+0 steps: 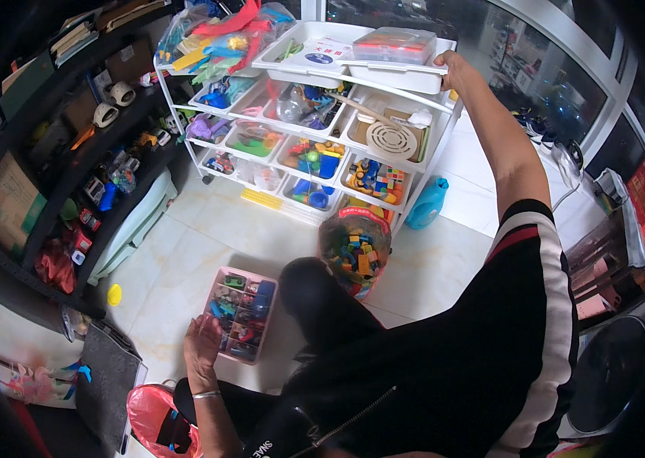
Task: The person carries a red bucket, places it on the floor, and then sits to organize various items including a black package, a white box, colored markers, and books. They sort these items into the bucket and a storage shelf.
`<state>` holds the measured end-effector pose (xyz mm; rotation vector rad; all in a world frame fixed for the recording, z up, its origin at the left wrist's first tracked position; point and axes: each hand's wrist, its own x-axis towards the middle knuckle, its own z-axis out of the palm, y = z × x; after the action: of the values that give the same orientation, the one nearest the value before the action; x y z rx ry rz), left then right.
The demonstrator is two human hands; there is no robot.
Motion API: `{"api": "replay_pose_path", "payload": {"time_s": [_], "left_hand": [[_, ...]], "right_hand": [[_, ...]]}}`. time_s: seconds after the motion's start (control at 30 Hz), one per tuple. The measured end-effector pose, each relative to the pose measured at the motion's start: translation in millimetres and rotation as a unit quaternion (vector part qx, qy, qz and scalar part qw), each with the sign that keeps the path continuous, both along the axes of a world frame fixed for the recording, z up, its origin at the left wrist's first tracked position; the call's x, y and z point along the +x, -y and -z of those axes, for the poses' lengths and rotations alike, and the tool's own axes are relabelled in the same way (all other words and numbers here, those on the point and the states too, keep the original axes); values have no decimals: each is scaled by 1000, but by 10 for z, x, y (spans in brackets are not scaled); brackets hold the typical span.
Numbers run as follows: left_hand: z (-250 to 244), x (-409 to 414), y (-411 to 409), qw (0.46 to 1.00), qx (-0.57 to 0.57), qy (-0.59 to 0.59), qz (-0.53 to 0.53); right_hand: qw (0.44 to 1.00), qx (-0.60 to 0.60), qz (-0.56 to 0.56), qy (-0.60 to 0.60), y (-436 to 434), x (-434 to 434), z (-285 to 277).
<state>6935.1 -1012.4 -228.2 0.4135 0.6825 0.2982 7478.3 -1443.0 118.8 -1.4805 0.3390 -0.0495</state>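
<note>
My right hand reaches up to the top of the white storage rack and grips the right end of a white tray. A clear plastic case lies on that tray. Low in front of me, my left hand is held palm up with nothing visible in it, beside the left edge of a pink divided box on the floor. Small toys, among them toy cars, fill its compartments. White bins of toys hang in the rack, and a round beige lattice disc shows in one of them.
A bag of building blocks stands by my knee, near a blue bottle. Dark shelves with toys curve along the left. A yellow disc lies on the floor, and a bin with a red liner stands at the lower left.
</note>
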Motion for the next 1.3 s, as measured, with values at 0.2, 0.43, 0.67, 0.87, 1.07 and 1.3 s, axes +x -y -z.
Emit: {"api": "replay_pose_path", "payload": {"time_s": [0.2, 0.43, 0.67, 0.87, 1.07, 1.3], "left_hand": [[110, 9, 69, 1000, -22, -7, -9], [346, -85, 42, 998, 26, 40, 38], [270, -113, 115, 996, 75, -51, 3], [311, -77, 142, 993, 96, -73, 0], [215, -110, 188, 994, 100, -36, 5], [114, -137, 251, 991, 119, -51, -24]], "right_hand": [[992, -95, -37, -76, 38, 78, -63], [782, -618, -72, 39, 127, 247, 168], [524, -837, -44, 153, -44, -122, 272], [554, -827, -54, 82, -9, -17, 194], [420, -884, -66, 196, -341, -505, -238], [572, -729, -166, 338, -1601, -757, -53]]}}
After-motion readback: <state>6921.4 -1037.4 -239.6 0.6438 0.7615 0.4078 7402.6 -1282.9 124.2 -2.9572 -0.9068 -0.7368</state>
